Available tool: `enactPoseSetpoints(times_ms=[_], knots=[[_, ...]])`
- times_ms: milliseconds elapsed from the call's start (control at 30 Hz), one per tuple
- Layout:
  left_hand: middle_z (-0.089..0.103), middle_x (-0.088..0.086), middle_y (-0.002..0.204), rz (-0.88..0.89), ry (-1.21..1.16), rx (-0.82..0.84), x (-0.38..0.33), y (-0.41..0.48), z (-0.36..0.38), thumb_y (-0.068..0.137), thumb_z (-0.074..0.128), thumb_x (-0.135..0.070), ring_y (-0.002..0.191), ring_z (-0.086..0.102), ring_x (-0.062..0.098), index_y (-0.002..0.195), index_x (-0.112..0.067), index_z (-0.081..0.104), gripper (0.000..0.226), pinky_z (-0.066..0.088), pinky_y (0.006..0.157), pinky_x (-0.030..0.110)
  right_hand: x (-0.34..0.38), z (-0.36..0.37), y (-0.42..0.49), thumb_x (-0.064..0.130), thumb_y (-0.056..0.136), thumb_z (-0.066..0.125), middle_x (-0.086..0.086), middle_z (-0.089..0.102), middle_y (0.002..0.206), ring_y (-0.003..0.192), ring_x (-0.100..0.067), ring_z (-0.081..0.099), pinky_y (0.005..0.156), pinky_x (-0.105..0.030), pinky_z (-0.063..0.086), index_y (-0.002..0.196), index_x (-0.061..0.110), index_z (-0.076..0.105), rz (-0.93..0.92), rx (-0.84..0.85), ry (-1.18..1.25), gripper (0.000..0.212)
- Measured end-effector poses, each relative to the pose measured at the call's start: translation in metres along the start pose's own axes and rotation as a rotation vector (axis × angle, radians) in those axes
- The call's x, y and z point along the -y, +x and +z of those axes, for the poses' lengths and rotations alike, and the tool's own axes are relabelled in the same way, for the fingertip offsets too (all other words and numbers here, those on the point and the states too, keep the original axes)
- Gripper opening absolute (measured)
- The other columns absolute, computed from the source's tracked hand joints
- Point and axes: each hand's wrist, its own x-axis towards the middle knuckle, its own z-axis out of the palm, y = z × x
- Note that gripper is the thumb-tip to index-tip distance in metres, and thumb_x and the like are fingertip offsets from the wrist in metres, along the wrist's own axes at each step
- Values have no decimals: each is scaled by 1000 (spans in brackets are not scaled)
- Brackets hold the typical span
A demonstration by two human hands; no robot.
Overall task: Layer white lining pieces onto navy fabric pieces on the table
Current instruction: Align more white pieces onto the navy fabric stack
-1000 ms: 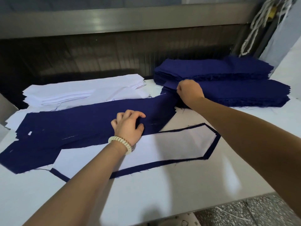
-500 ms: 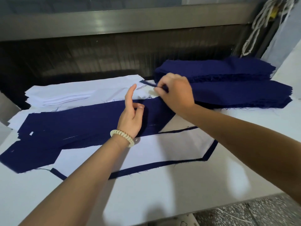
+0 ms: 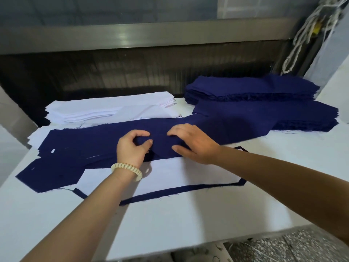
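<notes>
L hand (image 3: 132, 148) fingers were clamped on a fold of the navy piece (image 3: 105, 133); R hand (image 3: 194, 143) fingers lay spread flat on it, mid-bench (image 3: 170, 224), just behind the lining (image 3: 179, 173). Risk, imo: dragging could crease it or knock the lining askew. Vs 0.5 s ago: R hand had left the navy stack (image 3: 264, 112), and L had gone from open to pinching.

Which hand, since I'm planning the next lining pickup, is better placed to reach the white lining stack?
Left, probably. The left hand pinches the navy piece just in front of the white lining stack; the right hand presses it farther right, beside the navy stack.
</notes>
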Motion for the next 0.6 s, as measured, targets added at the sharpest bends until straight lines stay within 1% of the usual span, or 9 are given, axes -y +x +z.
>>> enactPoseSetpoints(times_ms=[67,133,200,233,300,367,467,533,600], knots=[[68,-6,90,4,-30,86,9,-4,-8,77,70,5,74,67,19,79,-27,66,33,56,68,26,-7,1,4,32,93,53,-3,41,140,130,-21,31,103,-33,22,139,15,38,116,-13,31,52],[69,1,94,3,-96,219,16,-11,-15,76,63,16,89,67,24,80,-25,70,41,57,77,36,-8,-2,13,38,88,57,-1,32,145,135,-17,18,105,-34,13,146,22,22,202,65,65,70],[68,3,104,23,-127,335,22,-18,-22,76,53,23,103,64,27,83,-25,72,53,52,88,46,-7,-5,22,34,82,66,0,31,146,137,-14,16,107,-33,8,148,31,8,251,163,149,88],[68,0,107,51,-121,374,23,-20,-25,75,50,25,106,62,25,86,-26,73,57,50,91,45,-6,-7,26,30,80,68,3,38,143,135,-12,20,107,-32,7,147,35,5,269,205,198,92],[68,-4,108,114,-116,411,25,-25,-34,75,44,28,108,62,18,88,-27,75,64,50,90,32,-3,-9,33,22,80,68,10,57,120,124,-7,36,104,-30,8,144,37,15,285,277,260,85],[68,-5,108,132,-156,418,24,-27,-41,75,40,29,106,62,16,90,-26,76,68,49,87,23,0,-14,39,16,82,65,16,63,93,105,-2,50,101,-31,12,132,34,39,289,353,254,60],[69,-8,106,111,-197,370,25,-27,-54,79,40,27,108,62,15,95,-34,75,73,47,94,27,1,-19,42,15,82,63,16,61,78,83,1,54,107,-35,18,108,30,61,316,511,218,30],[70,-10,110,90,-189,322,29,-27,-63,82,42,23,112,61,13,98,-40,73,72,46,99,30,-2,-21,40,16,81,64,16,60,74,75,3,53,110,-37,19,98,30,64,333,561,178,22],[70,-1,111,21,-242,289,37,-25,-70,84,41,21,113,61,21,100,-35,74,67,45,101,42,-7,-23,35,16,80,64,13,61,76,75,0,53,110,-39,17,93,31,65,346,556,98,20]])
